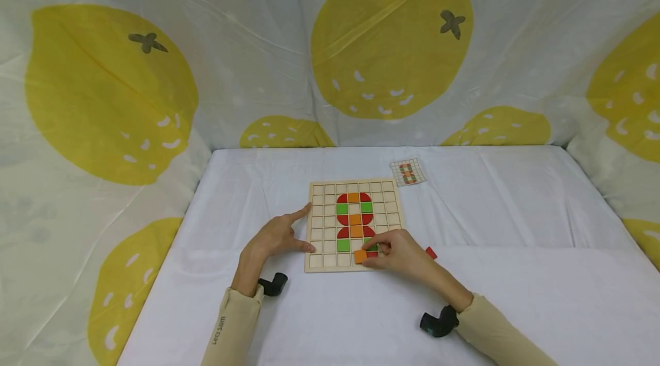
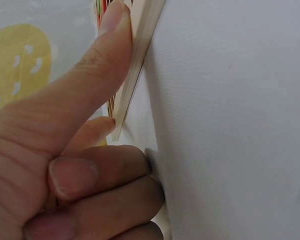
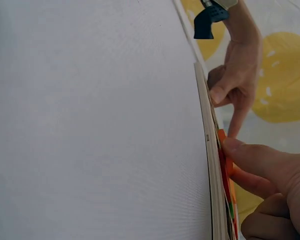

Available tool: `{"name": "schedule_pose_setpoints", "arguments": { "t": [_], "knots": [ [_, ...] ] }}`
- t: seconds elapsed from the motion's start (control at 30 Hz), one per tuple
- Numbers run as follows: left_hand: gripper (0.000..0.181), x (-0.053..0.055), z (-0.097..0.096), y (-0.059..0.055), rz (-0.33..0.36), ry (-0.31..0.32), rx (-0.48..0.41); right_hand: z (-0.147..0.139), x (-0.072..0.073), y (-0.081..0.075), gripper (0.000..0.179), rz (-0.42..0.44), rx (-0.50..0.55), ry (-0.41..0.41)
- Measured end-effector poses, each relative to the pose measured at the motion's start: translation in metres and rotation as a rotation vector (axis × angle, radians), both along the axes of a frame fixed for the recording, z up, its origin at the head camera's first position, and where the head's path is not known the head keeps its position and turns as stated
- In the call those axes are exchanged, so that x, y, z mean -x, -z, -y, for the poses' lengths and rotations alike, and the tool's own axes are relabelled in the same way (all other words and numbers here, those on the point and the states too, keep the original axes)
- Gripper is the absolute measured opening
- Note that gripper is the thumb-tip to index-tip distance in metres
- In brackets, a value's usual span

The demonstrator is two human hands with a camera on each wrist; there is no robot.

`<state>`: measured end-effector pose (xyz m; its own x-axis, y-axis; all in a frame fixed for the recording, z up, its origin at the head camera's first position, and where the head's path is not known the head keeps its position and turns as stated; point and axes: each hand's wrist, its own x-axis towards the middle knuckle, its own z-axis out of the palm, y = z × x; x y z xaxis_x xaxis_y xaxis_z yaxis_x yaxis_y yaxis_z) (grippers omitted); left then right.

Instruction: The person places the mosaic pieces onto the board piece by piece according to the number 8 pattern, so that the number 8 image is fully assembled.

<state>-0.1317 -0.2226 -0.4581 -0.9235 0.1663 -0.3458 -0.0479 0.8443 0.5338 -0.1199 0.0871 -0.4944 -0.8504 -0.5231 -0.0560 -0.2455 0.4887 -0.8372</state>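
A wooden grid board lies on the white-covered table, with red rounded pieces, green squares and orange squares set in its middle columns. At the board's near edge, my right hand pinches an orange square tile between thumb and index finger. That tile sits tilted over the bottom row, beside a red piece partly hidden by the hand. My left hand rests its outstretched thumb and index finger on the board's left edge; its other fingers are curled beneath.
A small pattern card lies beyond the board's upper right corner, printed with a similar coloured design. A loose red piece lies right of the board, partly behind my right hand. Lemon-printed cloth hangs around the table.
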Motion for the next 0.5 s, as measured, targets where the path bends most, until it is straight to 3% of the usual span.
{"name": "schedule_pose_setpoints", "arguments": {
  "t": [0.3,0.5],
  "knots": [
    [0.109,0.0004,0.0002,0.0009,-0.004,0.002,0.009,-0.0008,-0.0009,0.0005,0.022,0.009,0.008,-0.004],
    [0.109,0.0001,0.0000,0.0004,0.001,-0.001,0.005,0.0003,-0.0023,0.0011,0.021,-0.034,-0.006,-0.001]
  ]
}}
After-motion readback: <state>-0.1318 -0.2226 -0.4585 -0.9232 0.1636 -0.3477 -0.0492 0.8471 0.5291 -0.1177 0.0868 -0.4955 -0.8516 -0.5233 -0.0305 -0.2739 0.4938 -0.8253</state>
